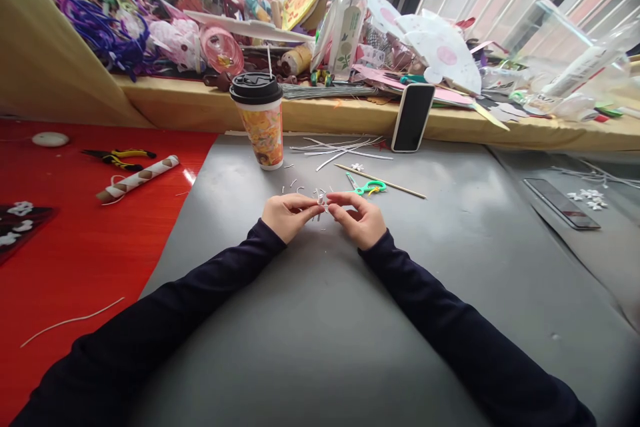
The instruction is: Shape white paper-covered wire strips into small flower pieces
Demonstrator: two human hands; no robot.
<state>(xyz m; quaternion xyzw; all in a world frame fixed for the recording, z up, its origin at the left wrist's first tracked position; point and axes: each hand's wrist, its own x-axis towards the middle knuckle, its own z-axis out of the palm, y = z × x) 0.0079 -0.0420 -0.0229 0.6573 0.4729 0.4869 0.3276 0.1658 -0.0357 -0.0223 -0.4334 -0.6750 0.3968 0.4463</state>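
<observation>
A small white looped piece (pixel 321 200), too small to make out fully, sits between my fingertips above the grey mat. My left hand (pixel 284 215) pinches its left side between thumb and forefinger. From the right, the thumb and forefinger of my right hand (pixel 361 219) close on the same piece. Short white strip offcuts lie scattered under and behind my hands. Just behind my right hand are green-handled scissors (pixel 367 187), a thin wooden stick (pixel 383 181) and a small white flower (pixel 357 167). Long white strips (pixel 345 149) lie crossed farther back.
A lidded paper cup (pixel 263 127) stands behind my left hand, and a phone (pixel 413 118) leans against the ledge. Pliers (pixel 120 158) and a strip-wrapped roll (pixel 140 180) lie on the red surface (pixel 100 247). Another phone (pixel 561 203) and white flowers (pixel 590 198) are at right.
</observation>
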